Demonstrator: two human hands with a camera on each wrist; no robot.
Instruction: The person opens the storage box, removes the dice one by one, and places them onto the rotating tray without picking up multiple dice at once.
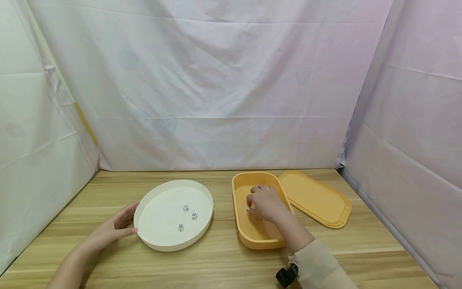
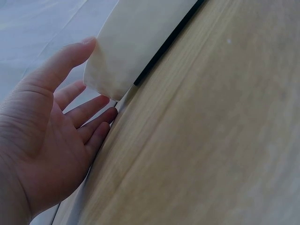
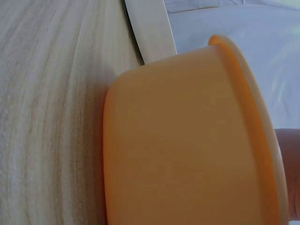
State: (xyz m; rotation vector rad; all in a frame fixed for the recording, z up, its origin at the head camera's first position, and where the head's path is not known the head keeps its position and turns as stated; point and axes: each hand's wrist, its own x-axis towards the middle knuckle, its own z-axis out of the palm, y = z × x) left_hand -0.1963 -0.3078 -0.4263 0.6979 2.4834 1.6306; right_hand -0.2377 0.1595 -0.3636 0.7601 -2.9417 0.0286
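Note:
Three white dice with dark dots, one of them nearest the front [image 1: 181, 228], lie in the round white tray [image 1: 155, 237]. At the tray's left side is my left hand [image 1: 112, 228], thumb tip touching the wall and fingers relaxed; the left wrist view shows this hand [image 2: 56, 136] beside the tray wall [image 2: 136, 42]. My right hand [image 1: 268, 206] reaches into the orange box [image 1: 261, 244], pinching a die [image 1: 248, 209] between thumb and fingers. Another small piece shows under the palm. In the right wrist view the box wall [image 3: 183, 140] hides most of that hand [image 3: 288, 173].
A flat orange lid [image 1: 317, 198] lies on the wooden table [image 1: 223, 265] to the right of the box, touching or close to its back right side. White cloth [image 1: 216, 80] hangs behind the table and along both sides. A black device sits at the right wrist.

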